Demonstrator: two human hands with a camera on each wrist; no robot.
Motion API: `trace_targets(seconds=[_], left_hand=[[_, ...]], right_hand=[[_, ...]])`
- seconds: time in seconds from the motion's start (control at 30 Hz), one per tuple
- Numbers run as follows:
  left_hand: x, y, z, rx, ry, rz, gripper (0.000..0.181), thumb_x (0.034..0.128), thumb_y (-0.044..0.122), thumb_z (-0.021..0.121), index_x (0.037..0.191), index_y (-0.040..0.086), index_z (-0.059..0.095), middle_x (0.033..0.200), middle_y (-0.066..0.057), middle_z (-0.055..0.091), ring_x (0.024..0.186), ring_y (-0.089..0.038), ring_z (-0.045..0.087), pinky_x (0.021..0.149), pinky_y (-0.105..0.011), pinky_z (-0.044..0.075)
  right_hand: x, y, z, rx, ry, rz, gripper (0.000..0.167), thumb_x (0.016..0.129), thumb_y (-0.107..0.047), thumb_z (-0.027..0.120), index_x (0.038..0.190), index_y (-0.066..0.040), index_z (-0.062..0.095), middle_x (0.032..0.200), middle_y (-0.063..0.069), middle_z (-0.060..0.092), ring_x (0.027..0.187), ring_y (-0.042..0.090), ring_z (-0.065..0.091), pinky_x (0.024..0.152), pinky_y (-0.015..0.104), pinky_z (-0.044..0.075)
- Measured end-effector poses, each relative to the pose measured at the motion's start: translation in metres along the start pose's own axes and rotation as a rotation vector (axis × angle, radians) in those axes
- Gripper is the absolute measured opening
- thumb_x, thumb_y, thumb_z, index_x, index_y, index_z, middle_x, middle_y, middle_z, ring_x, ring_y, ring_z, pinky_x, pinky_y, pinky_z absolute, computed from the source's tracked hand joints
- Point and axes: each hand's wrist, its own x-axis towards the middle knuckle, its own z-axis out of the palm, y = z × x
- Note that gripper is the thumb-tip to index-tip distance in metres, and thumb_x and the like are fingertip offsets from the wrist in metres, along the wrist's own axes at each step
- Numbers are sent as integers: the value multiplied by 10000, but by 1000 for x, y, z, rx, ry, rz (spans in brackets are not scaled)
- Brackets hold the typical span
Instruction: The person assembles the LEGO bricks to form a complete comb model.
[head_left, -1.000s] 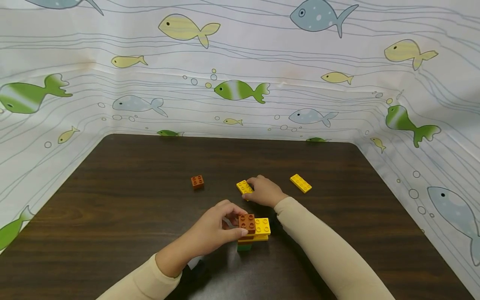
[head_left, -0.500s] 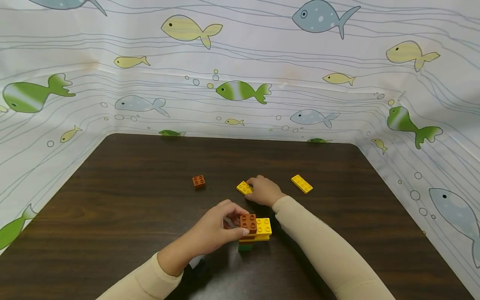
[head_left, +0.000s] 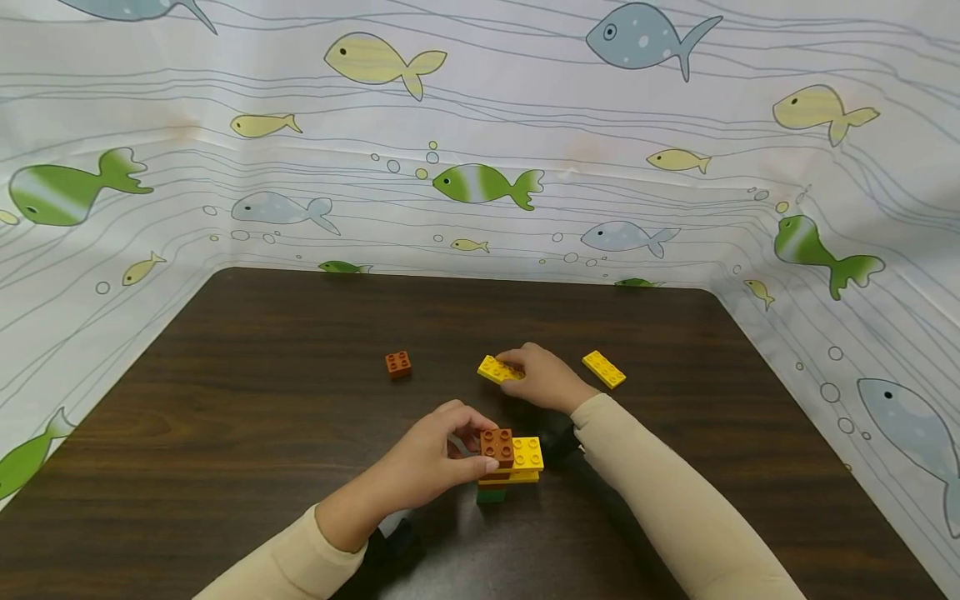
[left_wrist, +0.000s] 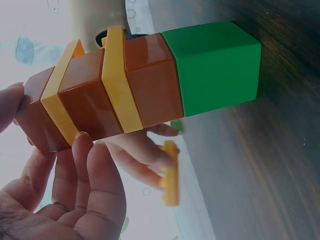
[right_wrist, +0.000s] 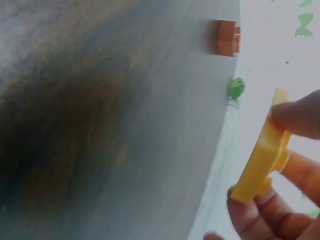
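Observation:
A tower of toy building bricks [left_wrist: 92, 95] stands on the table, a green brick [left_wrist: 215, 70] at its base, then brown bricks alternating with thin yellow plates that jut out to the right. My left hand [head_left: 431, 457] holds its top, thumb and fingers about the uppermost brown brick [head_left: 497, 447]. Farther back, my right hand [head_left: 551, 379] pinches a yellow plate brick [right_wrist: 262, 155] between thumb and fingers. In the right wrist view this plate is tilted, its studs towards the palm, and it looks raised off the table.
To the left at the back lies a loose brown brick [head_left: 398, 364]. Another yellow plate [head_left: 603, 369] lies right of my right hand. The dark wooden table [head_left: 225, 400] is bordered at the back and sides by a fish-printed sheet [head_left: 525, 100].
My right hand has moved slightly right and up with the yellow plate, which has turned in its grip. My left hand stays on the tower.

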Motion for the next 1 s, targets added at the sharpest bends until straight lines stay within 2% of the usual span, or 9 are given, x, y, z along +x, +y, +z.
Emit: trace_targets(seconds=[0.2, 0.37, 0.63, 0.9, 1.0], left_hand=[[0, -2, 1, -2, 7, -9, 282, 894, 178, 704, 1132, 50, 623, 1013, -33, 537, 908, -173, 546, 739, -259, 507], [0, -4, 2, -9, 12, -9, 282, 893, 184, 705, 1131, 55, 627, 1004, -27, 538, 906, -186, 545, 742, -265, 503], [0, -3, 3, -4, 12, -15, 285, 897, 186, 701, 1136, 53, 621, 1009, -28, 535, 906, -184, 540, 741, -262, 501], [1, -2, 4, -6, 15, -24, 283, 897, 187, 701, 1134, 54, 623, 998, -26, 529, 902, -188, 533, 730, -259, 500], [1, -3, 5, -7, 16, -30, 278, 897, 185, 701, 1130, 54, 621, 1004, -28, 529, 906, -188, 532, 731, -261, 500]], right_hand=[[-19, -4, -11, 66, 11, -131, 470, 882, -190, 679, 1332, -97, 580, 1048, 48, 548, 857, 181, 506, 791, 330, 477], [-35, -8, -17, 95, 21, -203, 469, 885, -171, 682, 1336, -99, 575, 1059, 32, 541, 872, 178, 498, 772, 290, 476], [-64, -16, -28, 154, 47, -281, 472, 881, -170, 698, 1334, -116, 578, 1067, 4, 536, 883, 190, 494, 711, 284, 476], [-89, -20, -31, 159, 68, -353, 482, 874, -156, 716, 1337, -132, 583, 1083, -34, 539, 938, 135, 508, 795, 264, 497], [-96, -19, -31, 161, 72, -359, 484, 868, -146, 723, 1332, -131, 587, 1079, -34, 535, 937, 127, 505, 780, 246, 498]])
